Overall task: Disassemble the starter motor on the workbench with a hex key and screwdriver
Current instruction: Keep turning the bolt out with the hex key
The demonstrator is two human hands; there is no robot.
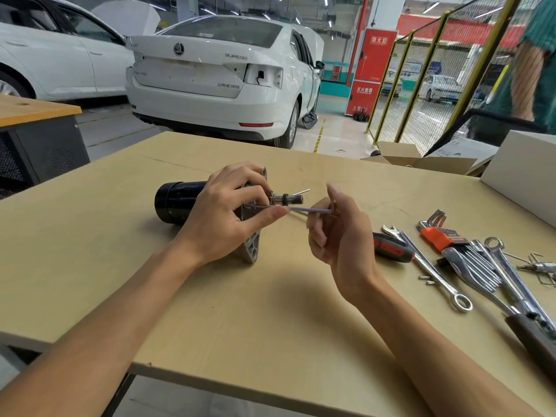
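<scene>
The starter motor [176,203], a black cylinder with a grey metal flange [251,249] and a short shaft [288,199], lies on its side at the middle of the workbench [270,311]. My left hand [228,218] wraps over the flange end, thumb and fingers steadying a thin hex key [304,209] whose tip sits at the flange. My right hand [340,233] pinches the key's bent end just right of the motor. A red-and-black screwdriver handle [391,247] lies on the bench behind my right hand.
Several wrenches [433,273], an orange hex key set [436,233] and a ratchet [496,299] lie at the right. A white box [523,173] and cardboard box [403,156] stand at the far right. A white car [222,73] is parked beyond; a person [532,64] stands at the right.
</scene>
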